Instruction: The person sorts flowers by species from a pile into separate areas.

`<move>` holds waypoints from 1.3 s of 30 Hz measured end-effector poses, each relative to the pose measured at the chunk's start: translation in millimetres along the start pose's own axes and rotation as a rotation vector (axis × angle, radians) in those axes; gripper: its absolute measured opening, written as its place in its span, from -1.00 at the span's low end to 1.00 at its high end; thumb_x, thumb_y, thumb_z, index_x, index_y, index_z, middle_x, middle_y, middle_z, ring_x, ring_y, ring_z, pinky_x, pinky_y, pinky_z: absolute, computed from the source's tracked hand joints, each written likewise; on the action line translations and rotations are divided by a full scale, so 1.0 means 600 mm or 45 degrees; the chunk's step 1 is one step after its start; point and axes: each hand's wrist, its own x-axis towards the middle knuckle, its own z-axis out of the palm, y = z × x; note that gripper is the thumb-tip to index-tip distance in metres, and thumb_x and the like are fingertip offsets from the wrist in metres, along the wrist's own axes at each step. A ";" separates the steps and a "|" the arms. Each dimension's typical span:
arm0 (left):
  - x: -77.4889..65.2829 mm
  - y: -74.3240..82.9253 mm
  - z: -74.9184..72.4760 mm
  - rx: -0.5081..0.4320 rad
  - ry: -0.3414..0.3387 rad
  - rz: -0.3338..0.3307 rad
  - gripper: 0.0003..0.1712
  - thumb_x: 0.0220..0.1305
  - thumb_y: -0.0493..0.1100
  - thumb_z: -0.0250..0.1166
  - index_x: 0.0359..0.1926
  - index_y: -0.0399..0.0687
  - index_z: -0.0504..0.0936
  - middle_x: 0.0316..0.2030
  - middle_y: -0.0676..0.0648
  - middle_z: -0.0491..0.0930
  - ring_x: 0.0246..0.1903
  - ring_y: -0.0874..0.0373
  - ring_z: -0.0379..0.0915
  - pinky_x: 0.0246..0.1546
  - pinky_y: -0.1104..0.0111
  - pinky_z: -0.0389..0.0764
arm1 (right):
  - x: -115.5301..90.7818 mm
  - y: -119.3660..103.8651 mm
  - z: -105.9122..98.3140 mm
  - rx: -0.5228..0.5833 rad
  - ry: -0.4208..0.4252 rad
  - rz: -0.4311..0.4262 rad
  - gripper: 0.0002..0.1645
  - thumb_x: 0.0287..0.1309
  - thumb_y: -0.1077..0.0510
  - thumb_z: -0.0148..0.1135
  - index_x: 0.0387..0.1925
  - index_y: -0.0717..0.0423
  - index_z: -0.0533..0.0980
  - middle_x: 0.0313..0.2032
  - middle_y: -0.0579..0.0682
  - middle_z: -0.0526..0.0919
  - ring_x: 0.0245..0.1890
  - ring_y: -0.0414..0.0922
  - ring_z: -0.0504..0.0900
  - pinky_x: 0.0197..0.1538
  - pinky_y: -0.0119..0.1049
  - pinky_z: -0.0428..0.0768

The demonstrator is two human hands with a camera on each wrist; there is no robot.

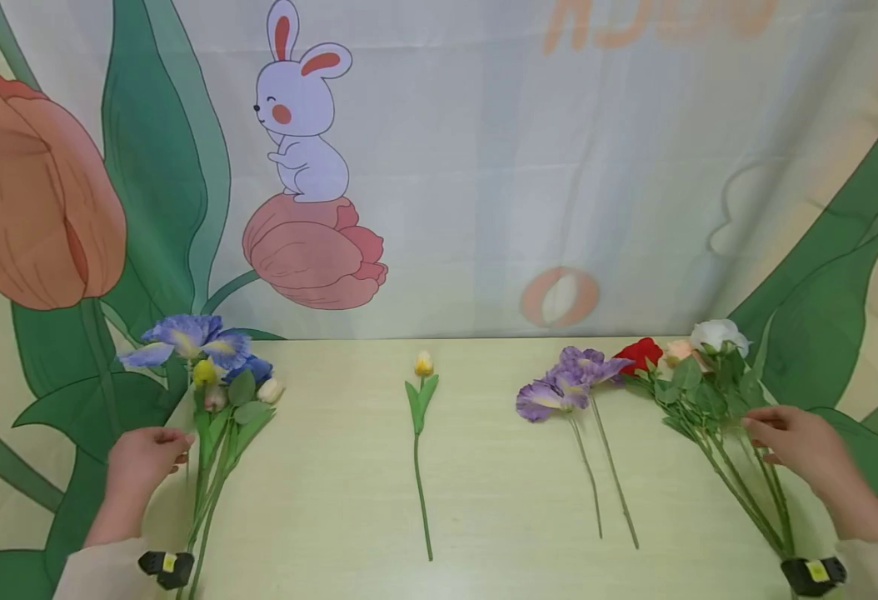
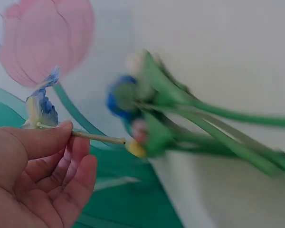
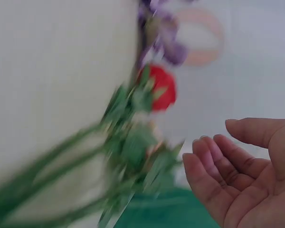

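Note:
On the left, my left hand (image 1: 145, 457) pinches the thin stem of a blue iris (image 1: 184, 337) between thumb and fingers. The left wrist view shows the short end of that iris stem (image 2: 102, 138) sticking out past the fingertips. Beside this hand lies a bunch of tulips (image 1: 214, 450) with a dark blue flower (image 1: 254, 368) among them. At the other side, my right hand (image 1: 802, 442) hovers at the stems of a rose bunch (image 1: 709, 400). Its fingers are loosely bent, and the right wrist view shows nothing in the palm (image 3: 249, 185).
A single yellow tulip (image 1: 424, 363) lies mid-table. Two purple irises (image 1: 559, 387) lie right of it, their heads close to a red rose (image 1: 640, 356). A white rose (image 1: 719, 335) tops the right bunch. A printed cloth (image 1: 446, 167) hangs behind the table's (image 1: 319, 467) back edge.

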 end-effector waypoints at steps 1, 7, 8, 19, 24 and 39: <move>-0.004 0.012 0.001 0.007 0.021 0.032 -0.55 0.41 -0.16 0.15 -0.01 -0.60 0.55 -0.34 -0.38 0.69 -0.49 0.08 0.63 -0.45 0.27 0.63 | -0.002 -0.016 0.005 0.009 0.013 -0.030 -0.24 0.49 -0.12 -0.12 0.25 0.55 0.28 0.05 0.53 0.51 -0.31 -0.24 0.63 -0.23 -0.21 0.72; -0.022 0.088 0.020 -0.011 0.121 0.135 -0.61 0.39 -0.13 0.22 -0.07 -0.47 0.63 -0.38 -0.30 0.72 -0.52 0.24 0.55 -0.46 0.38 0.51 | -0.009 -0.111 0.071 0.148 0.114 -0.178 -0.39 0.46 -0.05 0.00 0.19 0.44 0.40 0.02 0.42 0.59 -0.36 -0.49 0.55 -0.28 -0.39 0.70; -0.024 0.101 0.027 -0.044 0.122 0.130 -0.62 0.39 -0.13 0.23 -0.07 -0.45 0.64 -0.37 -0.29 0.72 -0.52 0.28 0.53 -0.46 0.41 0.50 | -0.009 -0.127 0.085 0.186 0.125 -0.200 -0.40 0.45 -0.05 0.03 0.18 0.42 0.42 0.00 0.40 0.61 -0.36 -0.51 0.55 -0.28 -0.42 0.70; -0.049 0.220 0.106 -0.391 0.023 0.129 -0.70 0.35 -0.23 0.26 -0.05 -0.42 0.64 -0.25 -0.35 0.69 -0.43 0.18 0.64 -0.37 0.48 0.68 | -0.014 -0.286 0.206 0.569 0.013 -0.376 -0.57 0.38 0.09 0.16 0.11 0.34 0.49 -0.02 0.30 0.62 -0.25 -0.29 0.64 -0.17 -0.45 0.68; -0.062 0.267 0.150 -0.487 -0.018 0.191 -0.75 0.33 -0.23 0.29 -0.11 -0.36 0.68 -0.29 -0.30 0.70 -0.43 0.18 0.64 -0.32 0.41 0.71 | -0.013 -0.337 0.249 0.713 -0.060 -0.402 -0.61 0.36 0.11 0.18 0.08 0.31 0.51 -0.03 0.30 0.62 -0.18 -0.10 0.67 -0.11 -0.41 0.69; -0.112 0.369 0.238 -0.665 -0.163 0.312 -0.83 0.26 -0.25 0.35 -0.21 -0.31 0.71 -0.35 -0.25 0.72 -0.47 0.16 0.63 -0.32 0.34 0.73 | -0.012 -0.450 0.330 0.863 -0.148 -0.509 -0.60 0.30 0.15 0.25 0.10 0.26 0.56 -0.02 0.26 0.66 -0.18 -0.13 0.69 -0.08 -0.17 0.74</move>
